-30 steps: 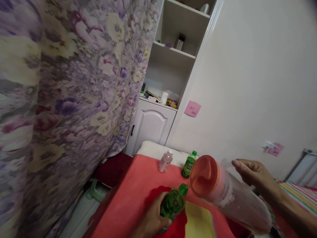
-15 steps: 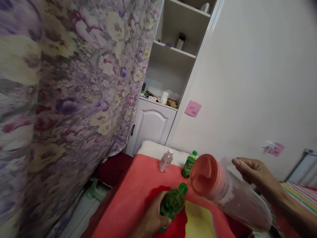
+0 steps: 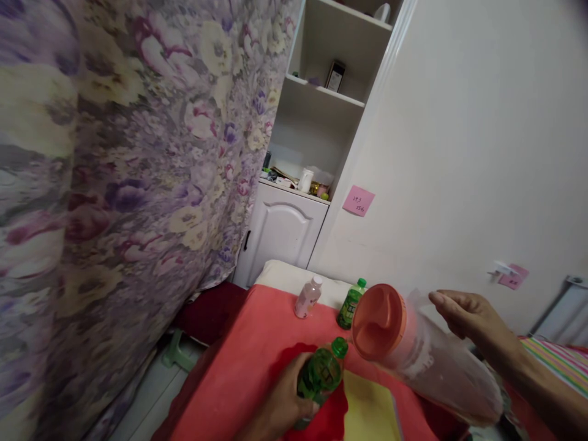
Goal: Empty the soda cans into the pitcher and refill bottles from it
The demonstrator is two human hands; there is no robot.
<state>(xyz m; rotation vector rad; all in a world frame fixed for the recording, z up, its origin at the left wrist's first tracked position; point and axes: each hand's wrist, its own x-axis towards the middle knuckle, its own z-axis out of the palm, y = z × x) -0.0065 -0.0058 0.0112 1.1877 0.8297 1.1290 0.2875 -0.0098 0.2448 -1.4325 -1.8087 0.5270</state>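
- Head view: the left hand (image 3: 283, 404) is wrapping its fingers around a green bottle (image 3: 320, 375) with a green cap, gripping the body low down while the bottle is leaning with its cap towards the pitcher's lid.
- The right hand (image 3: 463, 315) is sitting at the far side of a clear pitcher (image 3: 432, 367), fingers together and slightly curled over its handle area; whether the fingers are closing fully around the handle cannot be told, as the pitcher's body is hiding the grip.
- The pitcher is lying tilted, nearly on its side, with its orange lid (image 3: 379, 321) facing the camera and hanging just above and beside the green bottle's cap, apart from it by a small gap.
- Both things are hovering over a red cloth (image 3: 248, 373) covering the table; a yellow sheet (image 3: 370, 413) is lying on it below the pitcher.
- Farther back on the cloth, a small pink bottle (image 3: 307, 296) and a second green bottle (image 3: 351, 304) are standing near each other.
- A floral curtain (image 3: 138, 153) is hanging on the left, a white cabinet (image 3: 280, 229) with open shelves is standing behind, and a pink note (image 3: 358, 201) is sticking to the wall.
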